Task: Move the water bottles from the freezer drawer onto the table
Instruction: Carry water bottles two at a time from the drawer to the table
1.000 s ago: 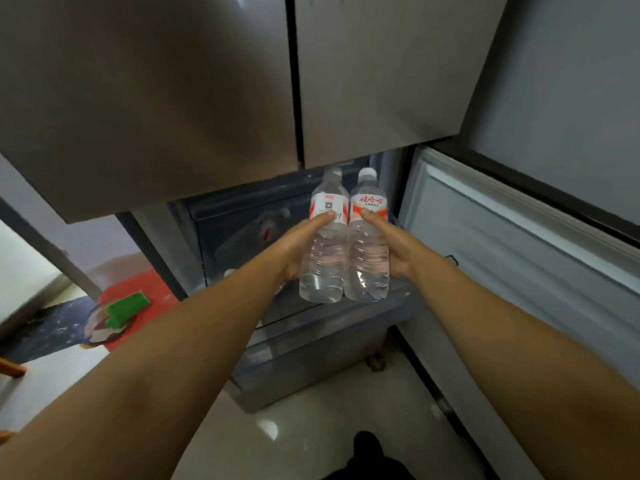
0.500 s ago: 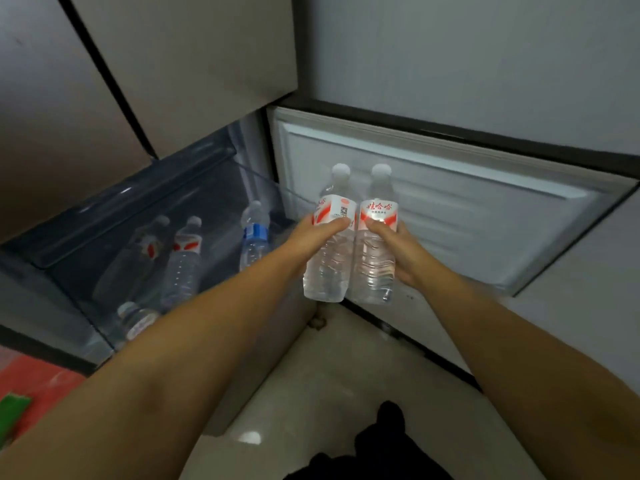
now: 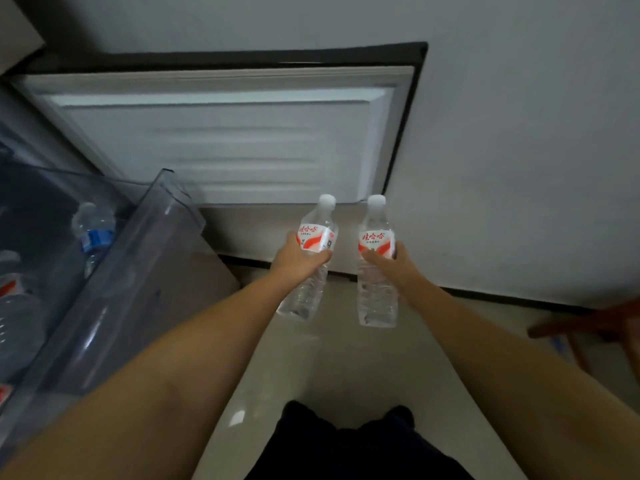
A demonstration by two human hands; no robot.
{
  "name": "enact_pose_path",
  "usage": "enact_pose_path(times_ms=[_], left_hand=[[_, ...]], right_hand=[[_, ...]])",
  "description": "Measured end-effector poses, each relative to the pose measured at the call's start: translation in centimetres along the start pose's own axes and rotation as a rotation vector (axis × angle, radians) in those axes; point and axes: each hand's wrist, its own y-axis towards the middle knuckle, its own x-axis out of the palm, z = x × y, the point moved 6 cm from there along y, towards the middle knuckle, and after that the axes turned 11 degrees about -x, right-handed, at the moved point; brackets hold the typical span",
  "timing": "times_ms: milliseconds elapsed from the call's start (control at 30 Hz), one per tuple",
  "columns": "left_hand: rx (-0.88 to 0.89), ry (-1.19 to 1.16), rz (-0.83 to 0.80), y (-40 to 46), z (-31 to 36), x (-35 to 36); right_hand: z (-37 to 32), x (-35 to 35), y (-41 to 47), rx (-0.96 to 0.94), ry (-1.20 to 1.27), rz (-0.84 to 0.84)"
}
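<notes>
Left hand (image 3: 298,260) curled round a water bottle (image 3: 309,258) at the lower edge of its red-and-white label, cap tilted slightly right. Right hand (image 3: 398,265) gripping a second water bottle (image 3: 376,263) the same way, held upright. Both bottles carried in the air over the pale floor (image 3: 346,358), a clear gap between them, in front of the open freezer door (image 3: 225,140). At far left, the clear freezer drawer (image 3: 138,258) with a blue-labelled bottle (image 3: 94,233) and others lying inside.

Clear glossy plastic bottles (image 3: 304,289), transparent plastic drawer (image 3: 114,278), glossy pale floor (image 3: 311,368), possibly tile
</notes>
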Motion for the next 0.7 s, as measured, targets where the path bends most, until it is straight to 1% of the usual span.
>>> enact_pose_path(times_ms=[167, 367, 467, 700], left_hand=[[0.039, 0.181, -0.004, -2.6, 2.6, 8.1], [0.121, 0.264, -0.073, -4.6, 7.1, 17.0], [0.177, 0.322, -0.123, -5.5, 10.4, 22.8], [0.371, 0.475, -0.288, -8.2, 16.7, 34.2]], right_hand=[[3.5, -9.4, -3.0, 0.085, -0.081, 0.16], [5.4, -20.0, -6.6, 0.117, -0.127, 0.312], [6.6, -26.1, -9.1, 0.137, -0.113, 0.425], [8.7, -35.7, -13.8, 0.18, -0.044, 0.712]])
